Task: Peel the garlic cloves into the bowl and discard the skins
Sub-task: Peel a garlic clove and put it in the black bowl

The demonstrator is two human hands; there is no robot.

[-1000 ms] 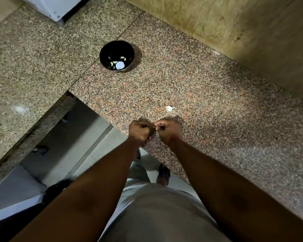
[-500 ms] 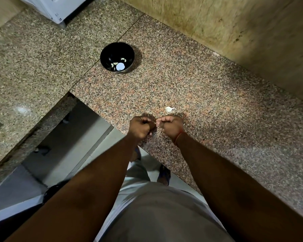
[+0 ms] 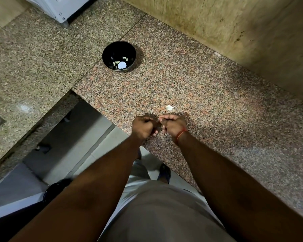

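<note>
Black bowl [image 3: 119,56] already holding several peeled cloves; one garlic piece [image 3: 170,107] waiting on counter [image 3: 217,119]; left hand [image 3: 143,128] and right hand [image 3: 172,125] curled close together, contents hidden.

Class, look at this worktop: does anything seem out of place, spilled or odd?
One small white garlic piece lies loose on the counter, just beyond the right hand and well apart from the bowl. Whether it is skin or an unpeeled clove, I cannot tell. Nothing else stands out.

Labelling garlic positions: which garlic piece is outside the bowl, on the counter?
The white garlic piece lying alone on the granite counter, just beyond the right hand. The others sit inside the black bowl.
</note>
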